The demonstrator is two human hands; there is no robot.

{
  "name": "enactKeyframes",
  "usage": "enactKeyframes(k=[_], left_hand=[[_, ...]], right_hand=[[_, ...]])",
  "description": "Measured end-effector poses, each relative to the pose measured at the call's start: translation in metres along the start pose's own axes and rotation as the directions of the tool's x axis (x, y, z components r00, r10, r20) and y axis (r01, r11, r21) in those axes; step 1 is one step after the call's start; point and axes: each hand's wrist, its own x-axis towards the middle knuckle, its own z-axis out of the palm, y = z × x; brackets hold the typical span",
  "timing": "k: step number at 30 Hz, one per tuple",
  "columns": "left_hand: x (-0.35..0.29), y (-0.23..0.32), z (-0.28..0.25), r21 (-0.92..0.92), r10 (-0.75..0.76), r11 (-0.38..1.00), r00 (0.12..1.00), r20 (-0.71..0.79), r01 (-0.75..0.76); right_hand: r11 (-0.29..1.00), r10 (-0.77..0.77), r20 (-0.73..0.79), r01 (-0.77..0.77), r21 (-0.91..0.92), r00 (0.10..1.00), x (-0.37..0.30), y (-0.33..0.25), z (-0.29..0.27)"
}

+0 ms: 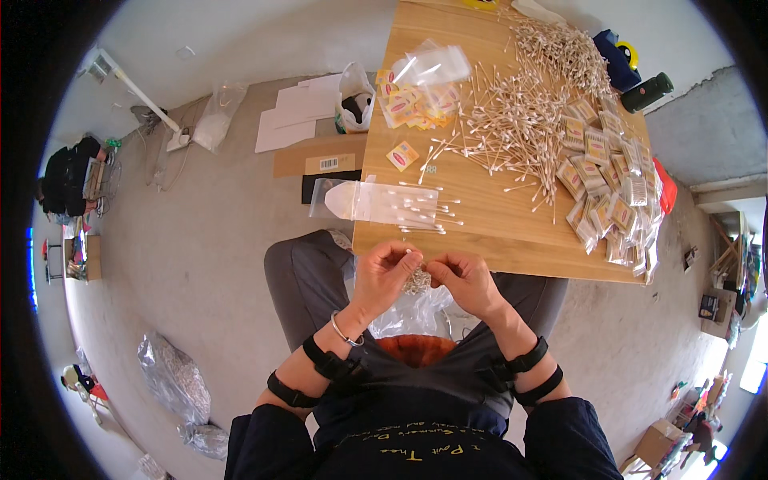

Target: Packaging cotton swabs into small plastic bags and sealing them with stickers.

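Observation:
My left hand [384, 278] is closed in a pinch at the table's near edge, with a white cotton swab tip [410, 251] showing at its fingertips. Close beside it, my right hand [466, 282] is pinched too; what lies between its fingers is too small to make out. Below the hands, between my knees, a clear plastic bag [412, 314] sits with many small pale pieces at its top. Just beyond my left hand, a clear sleeve with a white card [364, 200] lies flat, and several loose cotton swabs [428, 210] rest across its right end.
Loose cotton swabs [512, 120] cover much of the wooden table [480, 240]. Filled swab packets [600, 184] pile up at right. Yellow printed cards [416, 104] and clear bags [436, 64] lie at the far left. A dark cylinder [648, 93] is at the far right edge.

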Motion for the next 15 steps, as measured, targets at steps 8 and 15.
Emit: enactKeyframes(k=[8, 15], left_hand=[[0.022, -0.005, -0.008, 0.756, 0.471, 0.546, 0.878, 0.079, -0.36], [0.055, -0.008, -0.009, 0.823, 0.434, 0.381, 0.867, 0.243, -0.421]], right_hand=[[0.254, -0.684, 0.043, 0.292, -0.922, 0.728, 0.033, 0.02, -0.008], [0.321, -0.735, -0.106, 0.206, -0.925, 0.669, 0.061, 0.005, -0.01]])
